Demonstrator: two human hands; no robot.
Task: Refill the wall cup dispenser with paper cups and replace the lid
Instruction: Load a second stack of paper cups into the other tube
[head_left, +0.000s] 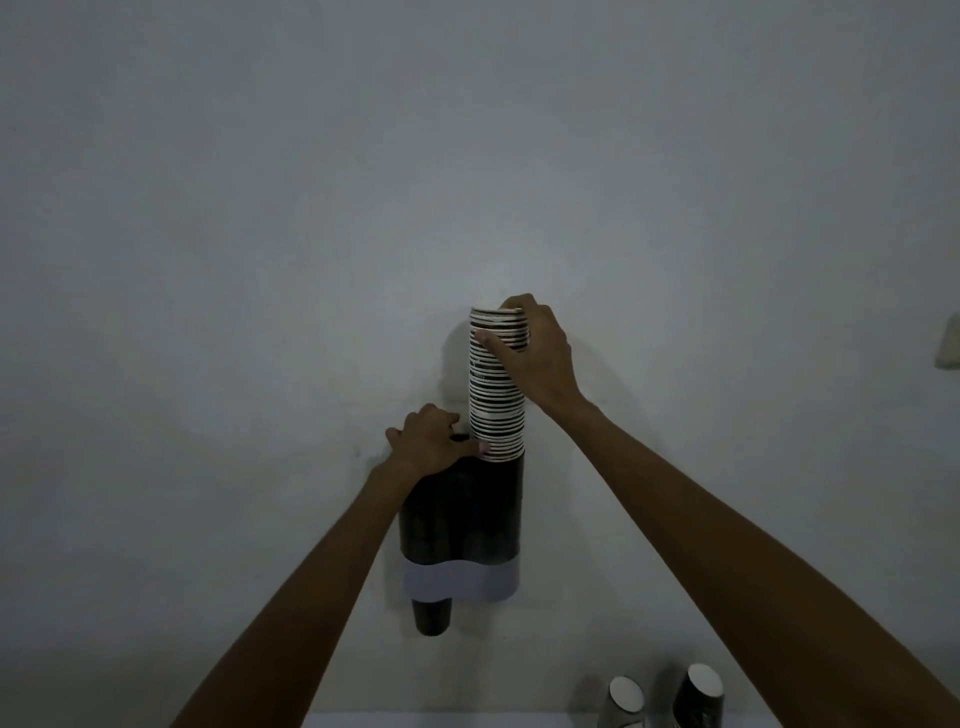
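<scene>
A dark two-tube cup dispenser (467, 519) with a pale band near its bottom hangs on the wall. A tall stack of paper cups (496, 410) stands in its right tube, most of it sticking out above the top. My right hand (535, 353) grips the top of that stack. My left hand (428, 441) rests on the dispenser's upper left rim, thumb touching the base of the stack. One dark cup (432, 616) pokes out below the left tube. No lid is visible.
Two short cup stacks lie on a pale surface at the bottom right: a light one (623, 701) and a dark one (698, 696). A pale wall fitting (948, 343) shows at the right edge. The wall around is bare.
</scene>
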